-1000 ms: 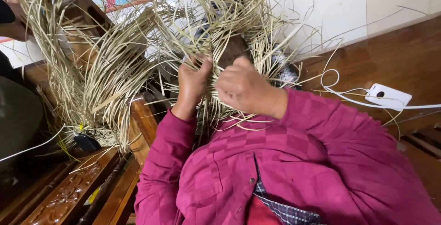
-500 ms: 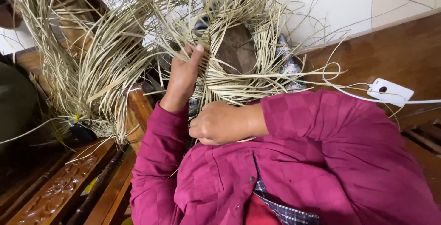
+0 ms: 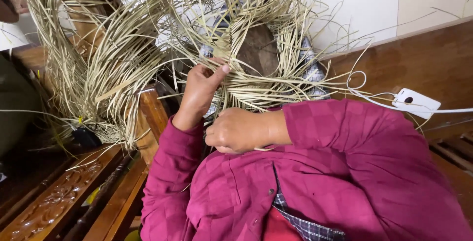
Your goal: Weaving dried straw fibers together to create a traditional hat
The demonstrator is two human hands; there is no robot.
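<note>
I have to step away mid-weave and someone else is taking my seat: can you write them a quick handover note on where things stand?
Left hand: raised, thumb and fingers pressing strands at the woven straw piece, left of its dark round centre.
Right hand: closed on strands at the near edge, close to the chest.
Things: the piece sits in the lap; a bundle of loose straw hangs over the wooden bench arm to the left.
Done: a band around the centre looks woven.
Left: many long strand ends stick out loose all round.
</note>
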